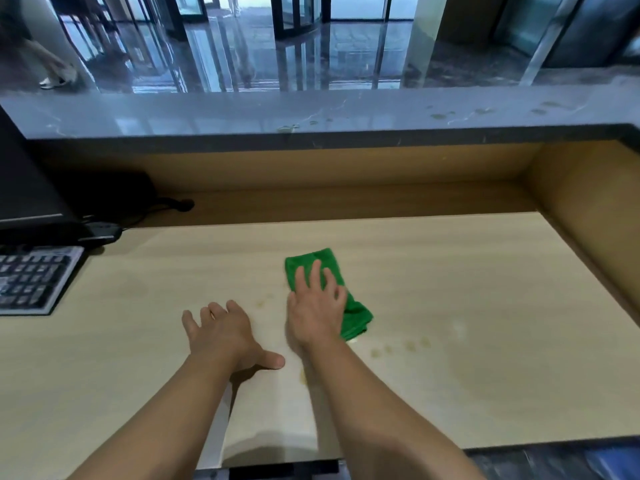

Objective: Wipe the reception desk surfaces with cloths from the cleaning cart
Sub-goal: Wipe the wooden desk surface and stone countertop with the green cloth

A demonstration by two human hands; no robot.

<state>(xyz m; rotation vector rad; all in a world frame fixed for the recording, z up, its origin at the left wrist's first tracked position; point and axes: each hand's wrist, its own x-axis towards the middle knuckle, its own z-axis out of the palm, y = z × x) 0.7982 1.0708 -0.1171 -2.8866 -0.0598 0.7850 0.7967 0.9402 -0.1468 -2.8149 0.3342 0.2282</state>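
right hand (317, 308): fingers spread flat, pressing green cloth (356, 313) onto desk (450, 271) to scrub stains (398, 348)
left hand (221, 332): splayed wide, empty, bracing

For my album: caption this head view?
Right hand presses green cloth on the stained desk; left hand open beside it.

Matt wood-look desk (450, 271), fluffy green cloth (353, 313), seemingly polished stone counter (207, 112).

Lobby reception: raised stone counter (242, 112), keyboard (31, 278), glass doors (298, 15).
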